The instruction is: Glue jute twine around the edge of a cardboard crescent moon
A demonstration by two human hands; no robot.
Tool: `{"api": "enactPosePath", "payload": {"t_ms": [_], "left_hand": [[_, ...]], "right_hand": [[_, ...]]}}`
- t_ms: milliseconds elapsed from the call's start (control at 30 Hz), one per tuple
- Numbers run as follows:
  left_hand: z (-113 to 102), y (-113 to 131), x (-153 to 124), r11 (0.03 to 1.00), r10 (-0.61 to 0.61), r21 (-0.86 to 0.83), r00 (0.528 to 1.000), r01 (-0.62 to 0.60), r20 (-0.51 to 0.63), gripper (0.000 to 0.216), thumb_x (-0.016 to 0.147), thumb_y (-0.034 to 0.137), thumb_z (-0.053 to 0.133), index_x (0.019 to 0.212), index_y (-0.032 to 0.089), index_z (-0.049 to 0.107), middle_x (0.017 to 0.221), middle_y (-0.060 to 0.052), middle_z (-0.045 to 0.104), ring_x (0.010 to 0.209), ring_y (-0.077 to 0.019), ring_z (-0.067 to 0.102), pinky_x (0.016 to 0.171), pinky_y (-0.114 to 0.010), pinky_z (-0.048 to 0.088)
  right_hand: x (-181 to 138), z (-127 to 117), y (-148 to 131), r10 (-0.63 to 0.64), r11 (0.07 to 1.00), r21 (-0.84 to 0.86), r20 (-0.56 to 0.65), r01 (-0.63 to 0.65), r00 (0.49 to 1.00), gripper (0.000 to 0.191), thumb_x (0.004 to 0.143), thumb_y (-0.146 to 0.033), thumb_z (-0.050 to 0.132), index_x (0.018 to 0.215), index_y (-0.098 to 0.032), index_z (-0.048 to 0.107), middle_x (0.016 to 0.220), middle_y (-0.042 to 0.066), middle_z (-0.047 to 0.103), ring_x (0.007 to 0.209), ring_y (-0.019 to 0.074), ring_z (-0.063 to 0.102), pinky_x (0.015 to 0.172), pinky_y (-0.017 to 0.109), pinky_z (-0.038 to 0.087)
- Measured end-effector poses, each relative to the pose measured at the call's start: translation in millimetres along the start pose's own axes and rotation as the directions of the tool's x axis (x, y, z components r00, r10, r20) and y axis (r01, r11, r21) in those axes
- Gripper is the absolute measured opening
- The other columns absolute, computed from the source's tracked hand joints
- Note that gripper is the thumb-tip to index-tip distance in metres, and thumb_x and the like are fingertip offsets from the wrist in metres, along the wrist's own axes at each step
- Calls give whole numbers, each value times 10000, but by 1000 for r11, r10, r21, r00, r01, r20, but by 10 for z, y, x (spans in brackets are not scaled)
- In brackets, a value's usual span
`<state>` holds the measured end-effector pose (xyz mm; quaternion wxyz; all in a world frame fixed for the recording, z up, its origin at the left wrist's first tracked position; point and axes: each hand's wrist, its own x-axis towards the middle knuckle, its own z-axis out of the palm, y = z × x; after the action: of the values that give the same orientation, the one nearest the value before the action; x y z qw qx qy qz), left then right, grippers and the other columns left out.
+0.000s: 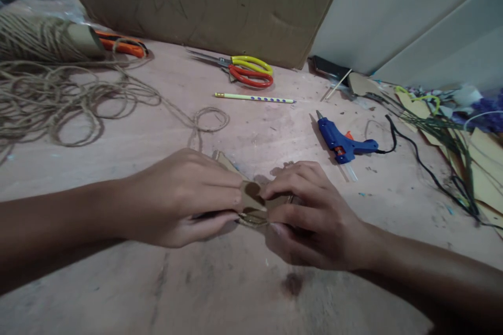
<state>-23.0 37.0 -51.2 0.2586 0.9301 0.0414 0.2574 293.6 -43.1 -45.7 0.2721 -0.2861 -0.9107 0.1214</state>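
My left hand and right hand pinch opposite sides of a small cardboard piece, the blue glue gun lying beyond.

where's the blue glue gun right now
In the head view, the blue glue gun lies on the table right of centre, just beyond the right hand, with the pencil farther back to its left.

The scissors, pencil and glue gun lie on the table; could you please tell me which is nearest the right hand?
The blue glue gun with the black cord is nearest the right hand; the scissors and pencil lie farther away.
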Motion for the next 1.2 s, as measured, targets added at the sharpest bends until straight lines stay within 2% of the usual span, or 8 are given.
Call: {"api": "enactPosePath", "payload": {"t_ms": [267, 500, 600, 767, 867, 967, 1200], "left_hand": [[17, -24, 2, 1000, 15, -14, 1000, -15, -1, 157, 1222, 118, 685, 1234, 270, 719, 989, -39, 871, 768, -196, 764, 684, -377, 521], [13, -24, 10, 1000, 15, 16, 1000, -15, 10, 136, 1234, 136, 685, 1196, 266, 704, 973, -40, 864, 766, -203, 779, 692, -370, 514], [9, -21, -2, 1000, 14, 11, 1000, -14, 9, 138, 1224, 130, 686, 1185, 262, 698, 954, -39, 844, 756, -209, 765, 676, -378, 499], [43, -47, -66, 999, 10, 38, 1000, -10, 10, 116, 1257, 168, 657, 1271, 263, 724, 962, -30, 830, 751, -199, 733, 671, -367, 470], [65, -69, -84, 998, 19, 55, 1000, -18, -3, 95, 1272, 202, 665, 1302, 257, 736, 978, -29, 840, 741, -193, 721, 670, -370, 453], [54, -62, -62, 996, 27, 86, 1000, -26, -13, 106, 1279, 190, 651, 1286, 262, 727, 970, -28, 844, 735, -195, 721, 672, -369, 457], [11, -7, -2, 994, 15, 111, 1000, -15, 3, 185, 1244, 119, 620, 1160, 269, 688, 922, -20, 834, 715, -194, 724, 672, -374, 469]], "right_hand": [[-3, -6, -2, 22, 999, 34, 2, -22, 1000, 187, 1062, -151, 721, 1206, -269, 700, 1348, 59, 904, 1192, 263, 844, 1108, 513, 582], [-19, 12, 4, -12, 1000, 11, 9, 12, 1000, 215, 1089, -124, 712, 1248, -268, 736, 1369, 60, 902, 1257, 260, 818, 1147, 516, 568], [-42, 15, 9, -10, 1000, 18, 5, 10, 1000, 223, 1059, -110, 710, 1220, -262, 727, 1368, 62, 896, 1256, 257, 807, 1147, 511, 555], [-42, -5, 5, -8, 1000, 17, 11, 8, 1000, 288, 961, -89, 672, 1205, -238, 711, 1363, 72, 892, 1197, 261, 799, 1133, 504, 549], [-22, -8, 8, -23, 999, 28, 12, 22, 1000, 300, 1016, -111, 678, 1293, -215, 728, 1370, 85, 894, 1209, 268, 809, 1139, 504, 552], [-17, 4, 8, -24, 999, 29, 17, 24, 1000, 235, 1094, -132, 704, 1310, -218, 737, 1354, 78, 893, 1221, 260, 808, 1139, 501, 544], [-38, 13, 20, -26, 999, 35, 26, 25, 999, 226, 1096, -103, 736, 1272, -243, 738, 1362, 63, 883, 1243, 252, 778, 1134, 502, 529]]}}
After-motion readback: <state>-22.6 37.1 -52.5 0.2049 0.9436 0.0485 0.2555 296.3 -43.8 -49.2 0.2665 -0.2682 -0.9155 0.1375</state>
